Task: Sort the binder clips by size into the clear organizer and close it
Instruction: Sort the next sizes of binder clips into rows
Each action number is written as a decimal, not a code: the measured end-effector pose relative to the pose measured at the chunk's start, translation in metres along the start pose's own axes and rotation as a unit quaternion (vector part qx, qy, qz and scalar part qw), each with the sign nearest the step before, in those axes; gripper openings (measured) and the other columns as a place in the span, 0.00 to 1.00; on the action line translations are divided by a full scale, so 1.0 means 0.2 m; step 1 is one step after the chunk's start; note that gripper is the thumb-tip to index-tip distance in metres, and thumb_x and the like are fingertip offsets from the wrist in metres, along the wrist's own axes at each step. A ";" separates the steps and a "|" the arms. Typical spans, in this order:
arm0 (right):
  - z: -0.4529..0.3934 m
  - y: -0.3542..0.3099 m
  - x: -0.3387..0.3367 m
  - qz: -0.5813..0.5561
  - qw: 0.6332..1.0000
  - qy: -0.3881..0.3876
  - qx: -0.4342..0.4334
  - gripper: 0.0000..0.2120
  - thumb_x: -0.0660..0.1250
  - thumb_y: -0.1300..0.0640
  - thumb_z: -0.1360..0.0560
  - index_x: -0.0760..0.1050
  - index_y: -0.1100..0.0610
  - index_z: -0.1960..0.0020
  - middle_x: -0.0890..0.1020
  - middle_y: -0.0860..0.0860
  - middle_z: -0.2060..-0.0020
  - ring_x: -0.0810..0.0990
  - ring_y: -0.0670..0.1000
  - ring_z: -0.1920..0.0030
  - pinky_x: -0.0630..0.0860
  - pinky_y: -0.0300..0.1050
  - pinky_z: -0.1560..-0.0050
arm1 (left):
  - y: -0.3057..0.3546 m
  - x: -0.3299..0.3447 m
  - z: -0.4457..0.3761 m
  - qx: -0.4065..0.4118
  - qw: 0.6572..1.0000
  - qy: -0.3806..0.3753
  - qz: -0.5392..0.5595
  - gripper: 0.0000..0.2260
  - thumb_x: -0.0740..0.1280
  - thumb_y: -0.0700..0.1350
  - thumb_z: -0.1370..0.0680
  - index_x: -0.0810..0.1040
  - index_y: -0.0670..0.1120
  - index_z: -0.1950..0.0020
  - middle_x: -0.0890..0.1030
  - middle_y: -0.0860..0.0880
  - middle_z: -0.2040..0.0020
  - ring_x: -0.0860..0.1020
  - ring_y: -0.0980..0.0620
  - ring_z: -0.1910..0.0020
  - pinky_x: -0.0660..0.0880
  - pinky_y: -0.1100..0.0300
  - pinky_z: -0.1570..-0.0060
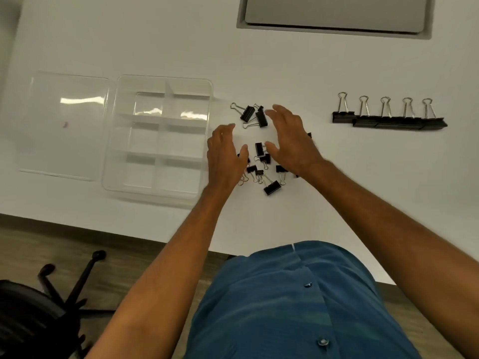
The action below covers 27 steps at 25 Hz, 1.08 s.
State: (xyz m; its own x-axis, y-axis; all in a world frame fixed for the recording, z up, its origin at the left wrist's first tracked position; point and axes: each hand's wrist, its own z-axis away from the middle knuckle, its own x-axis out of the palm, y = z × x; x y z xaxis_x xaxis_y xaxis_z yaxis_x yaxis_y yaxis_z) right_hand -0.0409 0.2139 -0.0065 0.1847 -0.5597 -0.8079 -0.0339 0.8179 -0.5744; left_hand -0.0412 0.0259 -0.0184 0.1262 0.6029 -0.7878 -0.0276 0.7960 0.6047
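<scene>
A clear organizer [114, 141] with several empty compartments lies open on the white table, its lid [64, 125] folded flat to the left. Just right of it lies a loose pile of small and medium black binder clips [261, 161], with two medium clips [252, 115] a little farther back. My left hand [225, 156] hovers over the pile's left side, fingers spread, holding nothing. My right hand [290, 141] hovers over the pile's right side, also spread and empty, hiding some clips. Several large black clips [388, 120] stand in a row at the right.
A grey recessed panel [334, 14] sits in the table at the back. The table's front edge [129, 231] runs close to my body. A black office chair base [51, 294] stands on the floor at lower left.
</scene>
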 end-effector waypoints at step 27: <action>0.54 0.39 -0.19 -0.159 0.957 0.165 0.178 0.20 0.73 0.61 0.28 0.76 0.57 0.37 0.69 0.52 0.42 0.77 0.40 0.52 0.78 0.33 0.51 | 0.37 0.17 -0.05 0.175 0.978 -0.112 -0.017 0.17 0.66 0.36 0.23 0.74 0.45 0.34 0.74 0.46 0.38 0.68 0.49 0.39 0.66 0.65 0.41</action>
State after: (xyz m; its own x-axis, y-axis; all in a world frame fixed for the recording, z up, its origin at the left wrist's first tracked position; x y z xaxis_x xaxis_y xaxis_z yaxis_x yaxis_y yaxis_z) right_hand 0.0552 0.3129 -0.0065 -0.1930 -0.7514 -0.6310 0.3192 0.5600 -0.7645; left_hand -0.0487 0.1052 -0.0017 0.3356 0.5192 -0.7860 0.3154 0.7243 0.6132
